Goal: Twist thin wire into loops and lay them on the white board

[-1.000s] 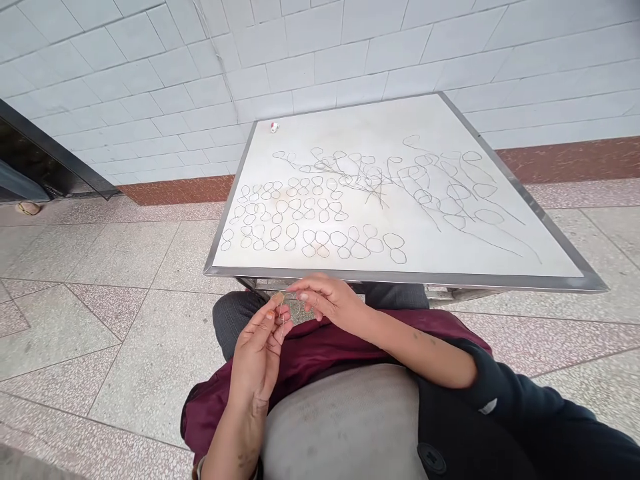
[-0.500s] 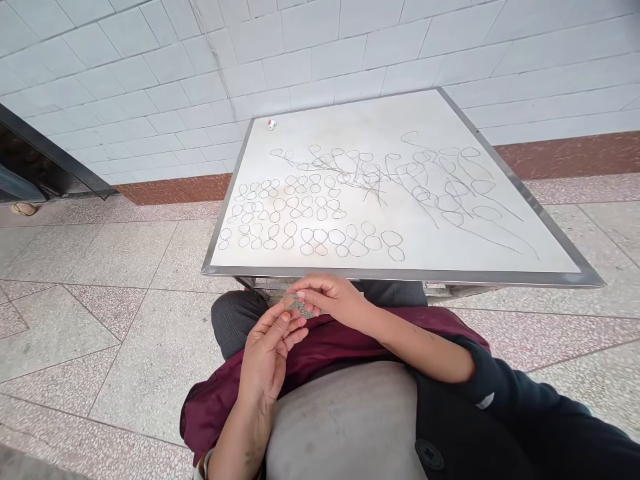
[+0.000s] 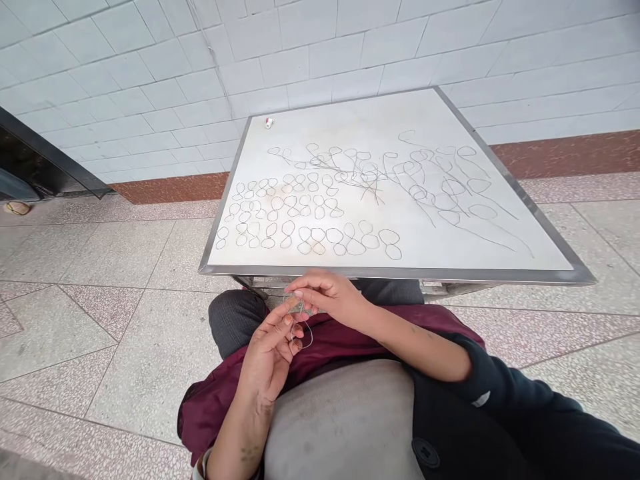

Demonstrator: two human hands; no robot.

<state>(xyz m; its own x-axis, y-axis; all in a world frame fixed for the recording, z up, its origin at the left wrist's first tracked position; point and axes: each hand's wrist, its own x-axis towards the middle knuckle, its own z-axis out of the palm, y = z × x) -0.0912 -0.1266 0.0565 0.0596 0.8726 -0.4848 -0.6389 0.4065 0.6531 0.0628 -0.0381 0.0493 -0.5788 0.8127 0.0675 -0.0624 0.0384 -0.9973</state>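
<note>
Between my hands, over my lap and just below the table's near edge, is a thin wire (image 3: 311,335) bent into loops. My left hand (image 3: 273,343) pinches it between thumb and forefinger, and one loop hangs out below those fingertips. From the other side, my right hand (image 3: 327,297) grips the upper part of the wire with thumb and fingers. On the table lie rows of figure-eight wire loops (image 3: 319,241) at the left and front. Longer wires (image 3: 450,193), each with a looped end and a straight tail, lie tangled at the middle and right.
The white table (image 3: 525,243) has a grey metal rim and stands close to a tiled wall (image 3: 340,53). A small white and red object (image 3: 269,123) sits at its far left corner. Tiled floor (image 3: 135,333) spreads to the left; a shoe (image 3: 18,208) shows by the dark doorway.
A rounded wire loop now shows plainly below my left fingertips. My hands stay nearly in place, with small finger shifts. The whole view has moved slightly.
</note>
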